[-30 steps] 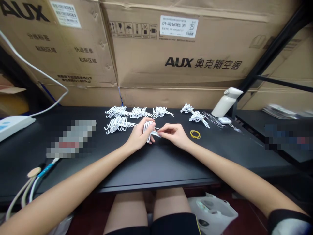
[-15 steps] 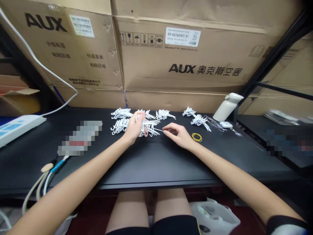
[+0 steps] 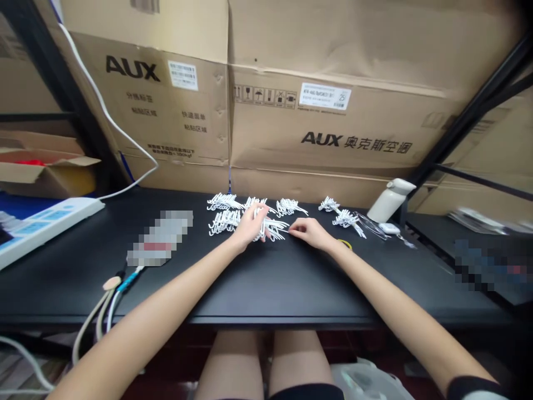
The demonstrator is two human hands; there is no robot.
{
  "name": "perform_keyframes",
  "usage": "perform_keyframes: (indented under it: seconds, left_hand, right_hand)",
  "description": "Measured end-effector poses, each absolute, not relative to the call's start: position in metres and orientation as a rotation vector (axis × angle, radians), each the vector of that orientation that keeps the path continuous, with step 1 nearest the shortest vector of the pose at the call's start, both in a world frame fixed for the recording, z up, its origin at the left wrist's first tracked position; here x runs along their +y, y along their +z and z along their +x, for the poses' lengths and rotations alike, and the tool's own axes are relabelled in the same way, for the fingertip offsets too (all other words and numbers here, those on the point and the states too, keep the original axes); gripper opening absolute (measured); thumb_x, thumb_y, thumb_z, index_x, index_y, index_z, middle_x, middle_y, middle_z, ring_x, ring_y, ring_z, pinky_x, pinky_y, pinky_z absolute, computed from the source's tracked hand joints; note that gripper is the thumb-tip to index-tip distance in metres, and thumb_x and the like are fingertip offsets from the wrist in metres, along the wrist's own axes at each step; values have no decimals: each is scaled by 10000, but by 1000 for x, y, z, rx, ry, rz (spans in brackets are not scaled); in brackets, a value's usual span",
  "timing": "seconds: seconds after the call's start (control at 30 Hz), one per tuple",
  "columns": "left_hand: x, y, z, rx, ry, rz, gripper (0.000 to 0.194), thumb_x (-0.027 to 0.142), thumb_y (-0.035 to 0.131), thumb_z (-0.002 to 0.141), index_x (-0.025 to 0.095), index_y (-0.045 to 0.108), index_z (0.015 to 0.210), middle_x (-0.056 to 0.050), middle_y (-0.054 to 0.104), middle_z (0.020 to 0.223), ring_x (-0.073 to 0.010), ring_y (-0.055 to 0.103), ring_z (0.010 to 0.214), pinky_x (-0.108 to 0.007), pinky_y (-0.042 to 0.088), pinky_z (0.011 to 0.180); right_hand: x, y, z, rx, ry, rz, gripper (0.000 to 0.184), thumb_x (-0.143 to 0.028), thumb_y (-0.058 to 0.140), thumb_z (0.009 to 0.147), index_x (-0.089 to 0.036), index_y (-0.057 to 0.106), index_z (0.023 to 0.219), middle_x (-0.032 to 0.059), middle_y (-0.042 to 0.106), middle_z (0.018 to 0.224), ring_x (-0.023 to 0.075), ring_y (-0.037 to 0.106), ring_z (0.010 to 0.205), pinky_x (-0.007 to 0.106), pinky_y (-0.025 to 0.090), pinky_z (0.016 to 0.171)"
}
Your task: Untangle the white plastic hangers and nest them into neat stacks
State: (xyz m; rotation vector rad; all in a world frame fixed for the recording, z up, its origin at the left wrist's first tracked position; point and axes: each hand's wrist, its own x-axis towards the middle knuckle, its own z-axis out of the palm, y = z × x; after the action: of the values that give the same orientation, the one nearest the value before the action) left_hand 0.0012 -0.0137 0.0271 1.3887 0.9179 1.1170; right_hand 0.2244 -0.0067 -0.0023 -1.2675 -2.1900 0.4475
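Note:
White wire hooks with curled ends lie in several bunches along the back of the black table. My left hand (image 3: 251, 225) is closed around a bunch in the middle, with straight ends (image 3: 275, 226) sticking out to the right past the thumb. Just beside these ends, my right hand (image 3: 310, 232) pinches the tip of a thin white hook; most of that hook is hidden among the others. One bunch (image 3: 222, 222) lies left of my left hand, another bunch (image 3: 225, 201) behind it. Beyond the right fingertips rests a further bunch (image 3: 292, 208).
Two more bunches, a rear one (image 3: 328, 204) and a front one (image 3: 350, 220), lie to the right, near glasses (image 3: 372, 226) and a white bottle (image 3: 390, 201). A yellow band (image 3: 345, 243) is partly behind my right wrist. A power strip (image 3: 52, 222) lies left; cardboard boxes (image 3: 266, 150) stand behind.
The view has turned, so everything sits further right and a little lower. My right fingers have drawn together at the hook's tip, slightly nearer my left hand, which keeps its grip.

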Motion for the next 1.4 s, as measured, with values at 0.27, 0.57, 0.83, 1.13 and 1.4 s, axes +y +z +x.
perform_keyframes:
  seconds: [0.27,0.57,0.83,1.13,1.4]
  left_hand:
    - [-20,24,6,868,1083,1452,208,402,503,876,212,488,958,6,549,768,-107,575,404,-194,402,305]
    - [-29,21,13,831,1045,1526,227,411,469,891,213,475,1000,13,561,733,-107,595,419,-175,413,319]
    - [-29,15,12,857,1034,1639,234,446,483,880,224,477,954,20,546,762,-101,589,416,-188,427,325]
    - [-28,12,11,884,1046,1692,278,481,454,888,223,474,989,9,582,765,-128,629,457,-194,449,345]
    - [-28,14,11,932,1100,1580,312,497,494,864,233,464,1029,-10,615,786,-194,691,583,-263,540,431]
  right_hand:
    - [-11,-6,244,-2124,438,-1333,285,-392,576,813,-152,703,898,53,662,805,115,499,567,269,425,583]
    - [1,-11,244,-1996,858,-1269,297,-416,638,753,-121,670,774,8,600,630,84,464,504,222,364,481]
    - [-18,11,238,-1526,1193,-1030,309,-420,738,683,-142,638,771,-29,547,595,79,492,514,247,451,539]
    - [-28,13,220,-1402,1049,-978,263,-374,760,671,-147,662,763,-6,600,678,93,546,570,253,480,591]
    - [-41,15,208,-1607,1044,-1029,277,-406,728,694,-143,670,761,19,624,690,121,565,579,287,483,612]
